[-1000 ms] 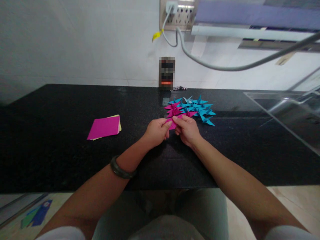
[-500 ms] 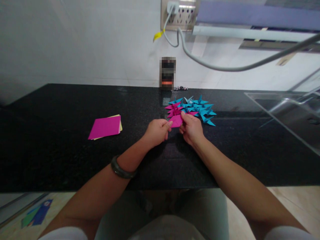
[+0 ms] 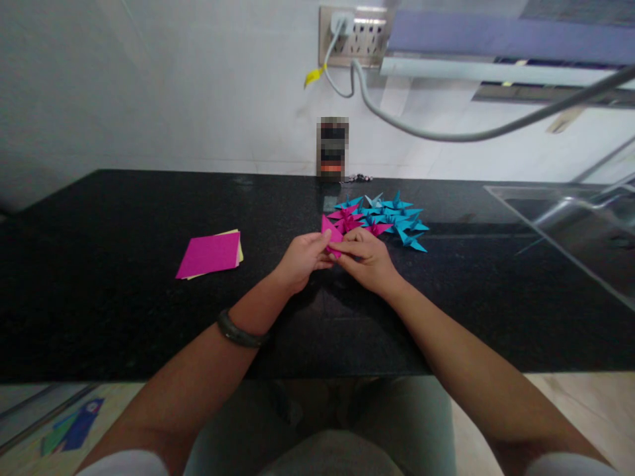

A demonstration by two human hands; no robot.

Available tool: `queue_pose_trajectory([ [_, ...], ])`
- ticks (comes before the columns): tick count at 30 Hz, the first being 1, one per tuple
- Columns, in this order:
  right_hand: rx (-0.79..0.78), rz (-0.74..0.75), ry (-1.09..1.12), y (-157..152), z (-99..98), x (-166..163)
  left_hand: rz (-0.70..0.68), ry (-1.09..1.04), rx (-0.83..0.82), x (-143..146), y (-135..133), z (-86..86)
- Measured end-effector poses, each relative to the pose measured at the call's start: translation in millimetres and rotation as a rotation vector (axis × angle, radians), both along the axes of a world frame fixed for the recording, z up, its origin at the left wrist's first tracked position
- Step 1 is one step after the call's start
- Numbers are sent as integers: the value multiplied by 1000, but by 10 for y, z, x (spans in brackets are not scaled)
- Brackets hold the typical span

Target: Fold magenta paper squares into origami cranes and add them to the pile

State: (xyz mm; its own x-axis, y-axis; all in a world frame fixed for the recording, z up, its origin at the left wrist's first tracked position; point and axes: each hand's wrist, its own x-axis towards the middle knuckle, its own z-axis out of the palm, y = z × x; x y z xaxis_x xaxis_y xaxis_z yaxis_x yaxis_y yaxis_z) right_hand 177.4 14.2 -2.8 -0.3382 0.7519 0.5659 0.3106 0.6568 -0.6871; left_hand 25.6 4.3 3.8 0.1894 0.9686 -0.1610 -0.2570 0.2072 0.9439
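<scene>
A small folded piece of pink paper is held between my two hands, one corner pointing up and away from me. My left hand pinches it from the left, thumb on top. From the right, the fingers of my right hand press on its near part and cover some of it. Just beyond my hands lies a group of folded paper cranes: several blue ones and a few pink ones. To the left rests a stack of square paper sheets, pink on top with pale yellow edges beneath.
Everything lies on a black countertop. A blurred dark box stands against the wall beside a small beaded chain. A sink is set in at the right. A grey cable hangs from a wall socket.
The pink paper has turned from lying flat and wide to pointing up, and shifted slightly left. My right hand has moved left and changed its grip, closer to my left hand.
</scene>
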Motion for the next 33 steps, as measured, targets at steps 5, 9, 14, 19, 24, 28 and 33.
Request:
queue_pose_trajectory([
  [5,-120,-68,147,-10,-30,-53,31,-27,14,-23,23,-45],
  [9,-279,-125,274,35,-66,-49,-5,68,28,2,8,-67],
  [14,-423,-145,337,33,-39,-82,10,125,62,44,-24,-66],
  [19,-465,-146,354,19,-39,-117,90,158,106,73,-9,-58],
  [24,-416,-216,224,41,-92,-94,176,451,308,37,22,-114],
  [28,-405,-256,161,57,-119,-85,223,740,392,8,-3,-88],
  [33,-451,-253,139,55,-113,-94,212,815,418,7,-22,-57],
])
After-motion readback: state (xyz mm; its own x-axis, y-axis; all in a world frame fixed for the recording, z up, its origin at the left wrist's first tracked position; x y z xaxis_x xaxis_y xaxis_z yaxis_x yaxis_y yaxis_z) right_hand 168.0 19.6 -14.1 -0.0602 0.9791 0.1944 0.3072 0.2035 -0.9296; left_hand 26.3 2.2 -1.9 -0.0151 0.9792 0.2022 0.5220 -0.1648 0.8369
